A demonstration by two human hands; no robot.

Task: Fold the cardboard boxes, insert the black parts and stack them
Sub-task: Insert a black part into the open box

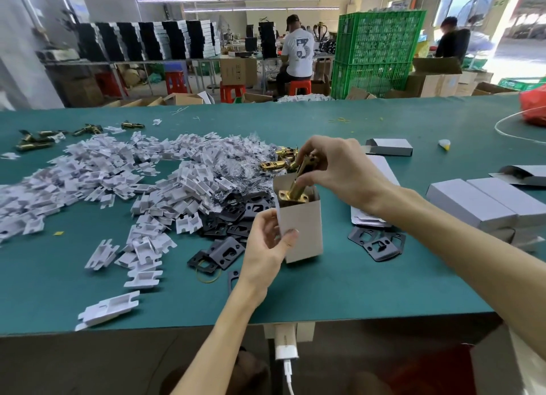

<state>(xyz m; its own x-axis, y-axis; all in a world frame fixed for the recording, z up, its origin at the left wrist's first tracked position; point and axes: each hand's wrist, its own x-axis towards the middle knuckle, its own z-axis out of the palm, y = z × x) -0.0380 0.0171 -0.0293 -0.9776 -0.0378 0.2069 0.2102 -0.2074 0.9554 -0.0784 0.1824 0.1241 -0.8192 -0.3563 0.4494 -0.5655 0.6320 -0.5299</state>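
At the near edge of the green table (295, 300), where a white charger (285, 346) hangs below the lip, I see the left hand (264, 246) gripping a small cardboard box (302, 226) held upright with its mouth open at the top. The thumb lies curled across the front panel. The fingers wrap the box's left side, their tips hidden behind the card. I cannot tell whether the box's base touches the table.

Just above, the right hand (335, 167) pinches a brass latch (297, 186) by its upper end, fingers bent close round it. The latch's lower end, a flat plate with screw holes, sits in the box mouth, partly behind the card wall. A dark piece held against the latch's top is too covered by the fingers to make out.

Black plates (233, 217) lie heaped just left of the box, touching a wide spill of white plastic pieces (118, 175). A smaller cluster of plates (381, 245) lies to the right, near the forearm, which partly covers some flat box blanks (367, 218). Closed grey boxes (484, 202) lie side by side at the right, the row cut off by the frame's edge.

Behind the hands, more brass latches (276, 162) lie among clear wrappers. Beyond the table, a seated person in a white shirt (297, 54) faces away beside stacked green crates (378, 48).
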